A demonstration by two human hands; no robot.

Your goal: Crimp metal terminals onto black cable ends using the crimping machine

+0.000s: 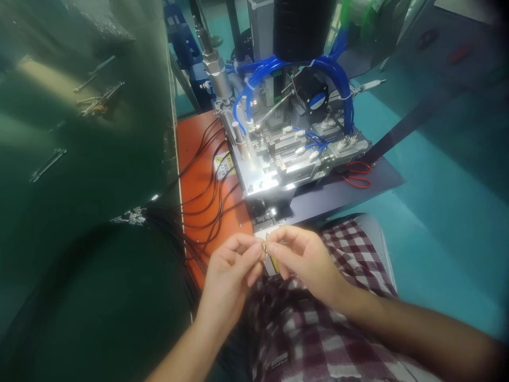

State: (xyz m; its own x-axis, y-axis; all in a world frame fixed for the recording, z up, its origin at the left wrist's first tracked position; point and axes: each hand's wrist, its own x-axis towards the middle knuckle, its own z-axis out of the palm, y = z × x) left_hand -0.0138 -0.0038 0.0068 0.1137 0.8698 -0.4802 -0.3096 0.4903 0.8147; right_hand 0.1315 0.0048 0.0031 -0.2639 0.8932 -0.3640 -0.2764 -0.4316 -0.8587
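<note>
My left hand (pixel 238 265) and my right hand (pixel 302 260) meet fingertip to fingertip above my lap, in front of the machine. Both are closed in a pinch. Something tiny, perhaps a thin wire end, shows between the fingertips; it is too small to name. Just beyond my fingers stands the metal machine (pixel 286 164) with blue air tubes (pixel 266 69). Behind my hands a yellow and white label (pixel 272 262) is partly hidden. A bundle of black cables (pixel 163 225) with bright metal ends lies to the left of my hands.
An orange plate (pixel 199 185) with a warning label (pixel 225 165) carries several loose black cables. On the dark green table (pixel 99 265) at the left lie several slim metal pieces (pixel 48 165). Red-handled scissors (pixel 358 175) rest on the dark base plate (pixel 338 199) at the right.
</note>
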